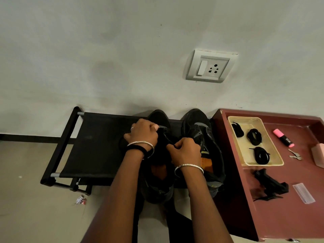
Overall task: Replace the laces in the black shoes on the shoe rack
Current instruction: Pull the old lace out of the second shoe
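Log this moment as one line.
left hand: holds shoe | right hand: pinches lace | other shoe: on rack | spare laces: three bundles in tray

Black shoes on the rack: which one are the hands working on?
The left shoe, farther from the maroon table: the left hand grips its upper and the right hand pinches a lace over it. The right shoe is not held.
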